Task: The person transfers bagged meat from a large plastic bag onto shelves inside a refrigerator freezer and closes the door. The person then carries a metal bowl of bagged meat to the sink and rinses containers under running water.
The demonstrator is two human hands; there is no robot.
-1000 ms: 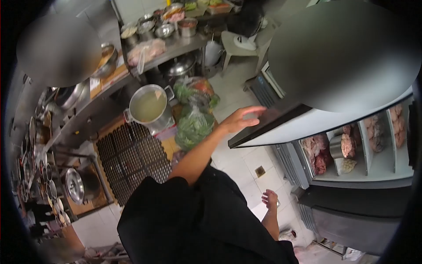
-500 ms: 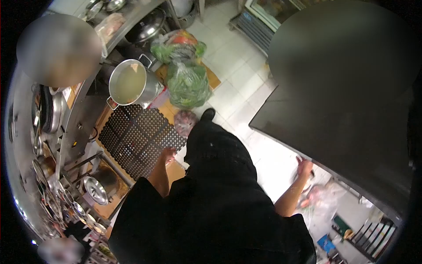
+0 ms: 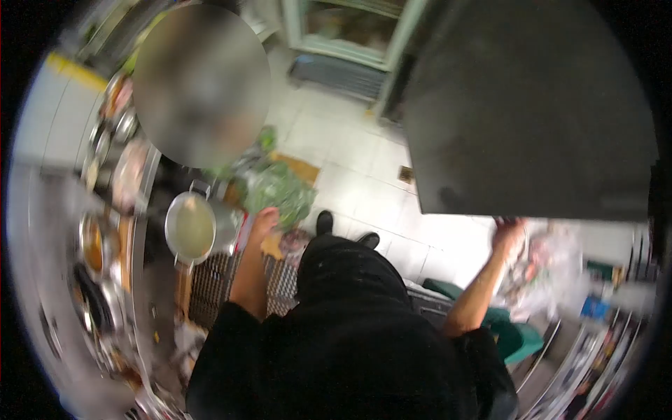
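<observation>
My left hand (image 3: 265, 222) hangs in front of a clear plastic bag of green vegetables (image 3: 278, 192); its fingers are blurred. To its left stands a large metal pot (image 3: 193, 227) of pale liquid. My right hand (image 3: 510, 234) is at the lower edge of a big dark panel (image 3: 532, 119), with the fingertips partly hidden there. Whether it grips the edge cannot be made out. Beyond that hand lie clear plastic bags (image 3: 549, 269) with reddish contents.
A steel counter at the left bears bowls, a pan (image 3: 93, 241) and raw meat (image 3: 129, 175). A black perforated mat (image 3: 210, 287) lies by the pot. A glass-door cabinet (image 3: 353, 31) stands at the top. Green plastic containers (image 3: 514, 338) are at lower right.
The view has turned. The cabinet interior with meat, seen a second ago, is now out of sight behind the dark panel. My left hand has come down from the panel; my right hand is now at its edge.
</observation>
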